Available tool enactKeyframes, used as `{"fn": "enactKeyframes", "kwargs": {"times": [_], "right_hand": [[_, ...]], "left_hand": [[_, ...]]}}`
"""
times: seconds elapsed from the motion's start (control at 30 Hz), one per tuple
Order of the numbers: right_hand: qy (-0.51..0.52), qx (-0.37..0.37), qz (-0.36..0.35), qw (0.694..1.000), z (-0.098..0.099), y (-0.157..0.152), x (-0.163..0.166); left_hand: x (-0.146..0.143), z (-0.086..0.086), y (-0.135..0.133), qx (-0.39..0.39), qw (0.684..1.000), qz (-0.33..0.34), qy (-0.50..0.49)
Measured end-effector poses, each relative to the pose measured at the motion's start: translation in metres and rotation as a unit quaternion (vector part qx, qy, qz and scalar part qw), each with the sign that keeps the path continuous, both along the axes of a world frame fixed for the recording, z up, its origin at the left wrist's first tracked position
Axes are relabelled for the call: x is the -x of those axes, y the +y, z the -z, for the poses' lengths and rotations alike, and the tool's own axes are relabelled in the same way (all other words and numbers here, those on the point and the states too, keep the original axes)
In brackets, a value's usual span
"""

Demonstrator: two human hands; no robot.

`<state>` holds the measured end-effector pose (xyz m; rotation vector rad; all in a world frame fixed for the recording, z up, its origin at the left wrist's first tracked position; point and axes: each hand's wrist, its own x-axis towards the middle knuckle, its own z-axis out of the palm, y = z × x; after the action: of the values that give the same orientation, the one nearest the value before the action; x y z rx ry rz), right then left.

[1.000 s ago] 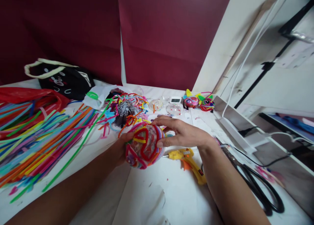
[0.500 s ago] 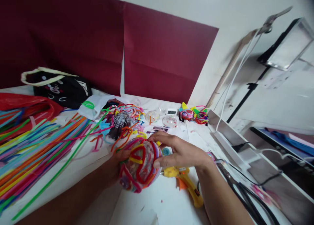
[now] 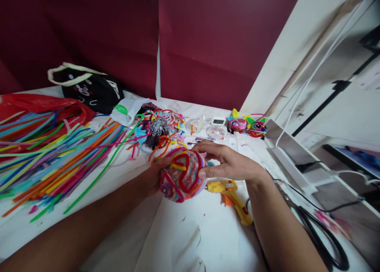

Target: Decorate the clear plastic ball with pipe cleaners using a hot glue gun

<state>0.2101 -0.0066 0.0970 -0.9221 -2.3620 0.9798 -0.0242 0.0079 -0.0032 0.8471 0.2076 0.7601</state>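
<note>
From where I stand, a person is bent to a white desk (image 3: 175, 244) with a ball (image 3: 187, 179) held between both hands, just above the surface by the look of it, though I can't tell whether its underside touches. It's wrapped in fuzzy strips of red, pink, yellow and purple, with clear patches between. Taking that ball as the middle of a clock, with twelve toward the wall, the left hand (image 3: 154, 174) has its grip closed around the nine o'clock side. The right hand (image 3: 227, 163) grips it too, thumb at three o'clock and fingers arched over to one. At four o'clock lies a yellow glue gun (image 3: 230, 193), its metal tip just beside the ball and a small light glowing on its body. Farther out that way are big black-handled scissors (image 3: 319, 226), partly behind the forearm. A heap of colourful pipe cleaners (image 3: 80, 155) spreads out at nine, and a black cloth bag (image 3: 93, 91) sits between ten and eleven. A little digital display (image 3: 219, 121) stands at one, with two decorated balls (image 3: 237, 124) side by side between one and two.
</note>
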Motion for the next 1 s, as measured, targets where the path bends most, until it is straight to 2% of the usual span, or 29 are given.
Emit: {"fn": "enactKeyframes", "kwargs": {"times": [0.2,0.53,0.83,1.0], "right_hand": [[0.006,-0.033,-0.007,0.999,0.002,0.002,-0.001],[0.020,-0.016,-0.001,1.000,0.008,0.004,-0.001],[0.022,-0.021,-0.007,1.000,0.007,0.004,0.001],[0.021,-0.018,-0.010,1.000,0.007,0.004,0.001]], "left_hand": [[-0.002,-0.004,0.001,0.012,1.000,0.013,0.006],[0.000,-0.003,0.002,0.029,0.999,0.025,0.003],[-0.006,-0.014,-0.001,0.022,1.000,0.018,0.006],[-0.006,-0.009,0.001,0.031,0.999,0.032,-0.006]]}}
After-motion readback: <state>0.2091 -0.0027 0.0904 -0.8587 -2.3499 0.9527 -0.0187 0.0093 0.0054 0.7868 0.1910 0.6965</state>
